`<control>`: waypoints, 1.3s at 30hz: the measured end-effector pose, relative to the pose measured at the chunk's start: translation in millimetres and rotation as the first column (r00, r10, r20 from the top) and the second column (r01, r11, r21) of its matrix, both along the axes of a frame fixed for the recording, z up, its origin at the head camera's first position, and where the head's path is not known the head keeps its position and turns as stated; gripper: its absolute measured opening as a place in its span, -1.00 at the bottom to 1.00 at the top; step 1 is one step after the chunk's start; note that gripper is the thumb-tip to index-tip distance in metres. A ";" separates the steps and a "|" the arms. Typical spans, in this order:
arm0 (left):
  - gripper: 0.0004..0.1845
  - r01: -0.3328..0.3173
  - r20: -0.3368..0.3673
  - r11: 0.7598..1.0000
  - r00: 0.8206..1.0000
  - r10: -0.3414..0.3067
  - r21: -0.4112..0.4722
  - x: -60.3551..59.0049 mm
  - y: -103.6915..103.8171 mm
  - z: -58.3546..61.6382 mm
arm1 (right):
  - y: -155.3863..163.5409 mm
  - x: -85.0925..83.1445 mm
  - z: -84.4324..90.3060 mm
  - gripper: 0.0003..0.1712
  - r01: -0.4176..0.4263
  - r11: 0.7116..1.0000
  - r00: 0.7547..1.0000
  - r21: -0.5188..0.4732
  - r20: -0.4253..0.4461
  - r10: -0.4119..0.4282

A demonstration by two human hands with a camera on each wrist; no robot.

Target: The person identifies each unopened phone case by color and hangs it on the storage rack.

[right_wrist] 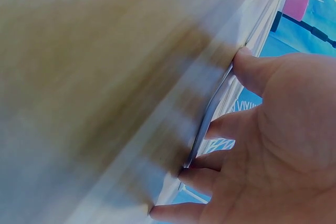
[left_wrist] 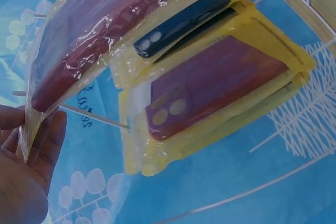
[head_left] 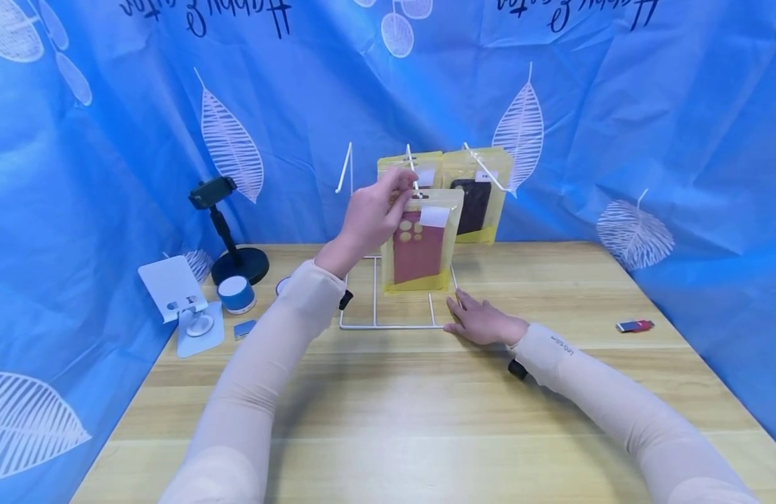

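My left hand [head_left: 370, 218] pinches the top edge of a clear-and-yellow pouch [head_left: 449, 241] that holds a red phone case [head_left: 419, 255]. The pouch's hang hole is at the front end of the white wire rack's middle hook [head_left: 414, 171]. In the left wrist view, the thumb and fingers [left_wrist: 48, 139] take the pouch by its corner. Farther back on that hook hangs another pouched red case [left_wrist: 215, 85]. My right hand [head_left: 485, 323] rests with fingers spread on the right front corner of the rack's base [head_left: 390, 327], fingertips touching its wire in the right wrist view.
Right of the middle hook hangs a pouch with a black phone case [head_left: 472, 204]. At left on the table stand a black phone holder [head_left: 239, 264], a white folding stand [head_left: 201, 336] and a blue-and-white cylinder [head_left: 236, 295]. A red USB stick [head_left: 635, 326] lies at right.
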State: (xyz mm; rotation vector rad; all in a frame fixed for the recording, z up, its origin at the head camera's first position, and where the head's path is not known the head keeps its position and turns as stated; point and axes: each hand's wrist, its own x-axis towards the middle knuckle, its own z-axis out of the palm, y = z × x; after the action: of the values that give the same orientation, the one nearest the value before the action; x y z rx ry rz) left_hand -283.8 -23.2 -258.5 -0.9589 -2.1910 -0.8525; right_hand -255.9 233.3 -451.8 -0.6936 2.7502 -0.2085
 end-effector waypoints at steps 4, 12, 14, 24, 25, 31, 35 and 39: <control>-0.78 -0.033 0.048 0.999 0.998 0.035 -0.044 -8.1 2.0 0.2 | 0.9 -0.1 -1.1 -0.14 0.000 1.000 1.000 -0.003 -0.010 0.000; -0.71 -0.174 0.090 0.982 0.979 0.180 -0.069 -43.1 6.7 0.2 | 2.9 -0.4 -2.3 -0.15 0.014 1.000 1.000 -0.007 0.003 -0.014; -0.69 -0.195 0.092 0.979 0.975 0.200 -0.065 -48.6 7.4 0.8 | 2.5 0.5 -1.6 -0.15 0.016 1.000 1.000 -0.016 0.006 -0.016; -0.66 -0.351 0.066 0.931 0.931 0.358 -0.102 -61.2 17.3 2.8 | 2.1 1.7 -1.2 -0.16 0.024 0.999 1.000 -0.023 0.000 -0.024; -0.66 -0.360 0.060 0.927 0.928 0.367 -0.104 -61.5 18.2 3.1 | 2.0 1.7 -0.8 -0.16 0.023 0.999 1.000 -0.026 0.001 -0.023; -0.61 -0.416 0.015 0.901 0.907 0.421 -0.125 -61.2 18.8 0.1 | 2.4 0.7 -0.8 -0.14 0.020 0.999 1.000 -0.030 0.021 -0.020; -0.52 -0.442 0.032 0.884 0.892 0.452 -0.152 -52.9 14.9 -3.0 | 3.0 -0.3 -0.8 -0.14 0.027 0.999 0.999 -0.043 0.032 -0.025; -0.41 -0.461 0.018 0.873 0.883 0.469 -0.160 -40.5 9.5 -8.4 | 3.8 -0.1 0.5 -0.14 0.037 0.998 0.998 -0.043 0.042 -0.036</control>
State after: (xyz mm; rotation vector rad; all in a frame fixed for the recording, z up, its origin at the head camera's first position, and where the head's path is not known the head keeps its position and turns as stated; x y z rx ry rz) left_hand -324.3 -13.7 -266.9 -0.4331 -2.4160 -0.4922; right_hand -256.1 237.1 -451.3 -0.6434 2.7278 -0.2881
